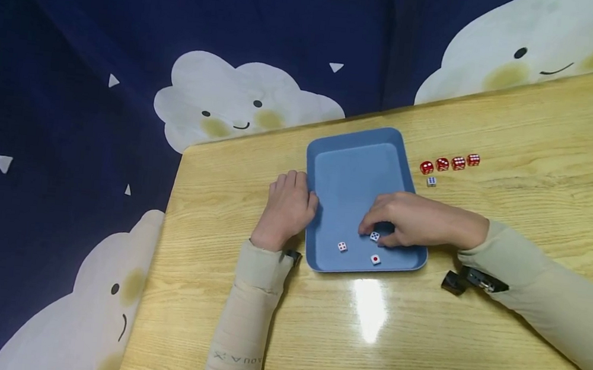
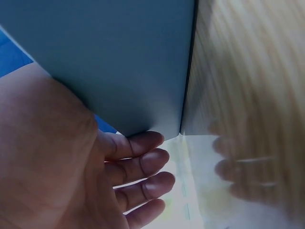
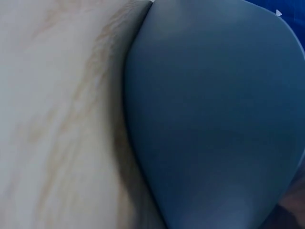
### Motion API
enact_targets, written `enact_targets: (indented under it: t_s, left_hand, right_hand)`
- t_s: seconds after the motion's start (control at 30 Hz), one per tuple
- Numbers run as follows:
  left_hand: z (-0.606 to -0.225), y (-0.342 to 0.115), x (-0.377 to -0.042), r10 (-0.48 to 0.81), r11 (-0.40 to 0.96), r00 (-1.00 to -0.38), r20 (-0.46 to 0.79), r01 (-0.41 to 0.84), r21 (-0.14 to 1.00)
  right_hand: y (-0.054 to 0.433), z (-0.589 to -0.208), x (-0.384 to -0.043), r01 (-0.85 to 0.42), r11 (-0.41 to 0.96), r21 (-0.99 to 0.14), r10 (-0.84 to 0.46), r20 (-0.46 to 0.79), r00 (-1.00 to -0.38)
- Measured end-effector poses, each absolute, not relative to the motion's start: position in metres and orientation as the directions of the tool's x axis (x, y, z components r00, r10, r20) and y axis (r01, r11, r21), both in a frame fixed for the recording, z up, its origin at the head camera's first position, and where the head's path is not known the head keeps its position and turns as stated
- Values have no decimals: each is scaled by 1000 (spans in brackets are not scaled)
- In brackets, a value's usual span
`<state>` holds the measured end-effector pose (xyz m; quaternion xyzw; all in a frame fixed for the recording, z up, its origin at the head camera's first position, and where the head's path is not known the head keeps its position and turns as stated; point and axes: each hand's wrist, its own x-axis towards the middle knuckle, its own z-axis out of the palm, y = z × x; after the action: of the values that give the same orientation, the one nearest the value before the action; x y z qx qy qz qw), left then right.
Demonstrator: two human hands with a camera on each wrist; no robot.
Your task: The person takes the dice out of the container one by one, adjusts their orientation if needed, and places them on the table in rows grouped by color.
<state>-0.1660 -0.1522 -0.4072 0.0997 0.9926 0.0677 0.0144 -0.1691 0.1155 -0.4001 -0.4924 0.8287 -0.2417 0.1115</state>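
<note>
My left hand [image 1: 288,203] is at the left side of a blue tray [image 1: 359,173]. Its thumb lies over the rim, while its loosely bent fingers [image 2: 155,162] are outside, the index finger touching the wall in the left wrist view. Inside the tray, my right hand [image 1: 413,219] reaches down with thumb and fingers spread about a white die [image 1: 374,236]. The thumb tip is close against that die; a small gap shows on the finger side. Two more white dice, one with four pips [image 1: 342,246] and one with a single red pip [image 1: 375,259], lie nearby.
Right of the tray, several red dice [image 1: 442,164] stand in a row on the wooden table [image 1: 544,173], with one white die [image 1: 432,181] below them. A dark blue curtain [image 1: 291,18] with clouds hangs behind. The tray's outer wall [image 3: 214,109] fills much of the right wrist view.
</note>
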Motion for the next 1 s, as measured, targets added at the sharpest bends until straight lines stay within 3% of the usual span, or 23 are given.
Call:
enact_targets:
  t_s: [1.0]
  left_hand:
    - [-405, -151, -165, 195, 972, -980, -29, 189, 137]
  right_hand:
    - [120, -403, -172, -744, 355, -566, -830, 176, -530]
